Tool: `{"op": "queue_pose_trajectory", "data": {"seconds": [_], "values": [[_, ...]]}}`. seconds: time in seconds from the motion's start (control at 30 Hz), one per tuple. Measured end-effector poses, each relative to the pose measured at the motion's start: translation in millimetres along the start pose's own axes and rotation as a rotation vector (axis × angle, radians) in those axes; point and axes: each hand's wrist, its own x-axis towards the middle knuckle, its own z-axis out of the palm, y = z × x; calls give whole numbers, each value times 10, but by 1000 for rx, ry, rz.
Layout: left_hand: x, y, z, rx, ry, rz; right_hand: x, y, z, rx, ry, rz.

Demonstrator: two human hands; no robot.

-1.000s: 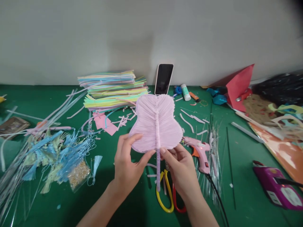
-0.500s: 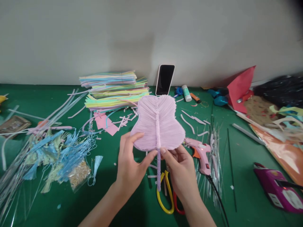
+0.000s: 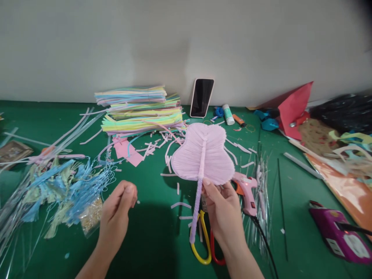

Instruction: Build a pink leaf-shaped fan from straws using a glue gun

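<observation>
At centre, my right hand (image 3: pixel 224 209) pinches a lilac, lobed, fuzzy fan (image 3: pixel 216 155); my left hand (image 3: pixel 116 209) curls inward; white-green tube (image 3: pixel 230 121) label (image 3: pixel 227 112) illegible.

Light was dim and soft; shadow darkened the desk (image 3: pixel 157 232) left of the right grip (image 3: pixel 225 209); glare streaked the orange film (image 3: pixel 345 197) well to its right.

On my feed, the fan (image 3: pixel 216 157) reads pale lilac, patterned with fine ribs spreading from its midline. I log its handle (image 3: pixel 196 209) as deeper violet, spirally banded. I identify the glue gun (image 3: pixel 249 190) as pink with an orange trigger; scissors (image 3: pixel 207 234), one yellow grip, one red; tassels (image 3: pixel 78 193), light blue and pale green; craft-stem bundles (image 3: pixel 142 121), pastel-striped; table (image 3: pixel 151 244), green.
</observation>
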Motion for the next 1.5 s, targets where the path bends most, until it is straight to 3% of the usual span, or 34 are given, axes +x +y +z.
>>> {"op": "queue_pose_trajectory", "data": {"seconds": [0.17,0.4,0.57,0.63,0.73,1.0,1.5], "values": [[21,-23,-21,-29,-146,-174,2,13,-12,7,-32,1],[60,67,133,-162,-294,-182,-26,-5,-5,30,-52,56],[83,201,267,-205,-172,-38,-74,10,-5,15,-101,77],[102,245,324,-174,-187,50,-96,21,-12,-10,-131,77],[136,282,400,-61,-216,135,-130,33,-16,-45,-171,87],[192,370,457,287,-38,426,-167,61,14,-66,-173,93],[196,414,426,387,-45,444,-155,52,-10,-79,-161,88]]}}
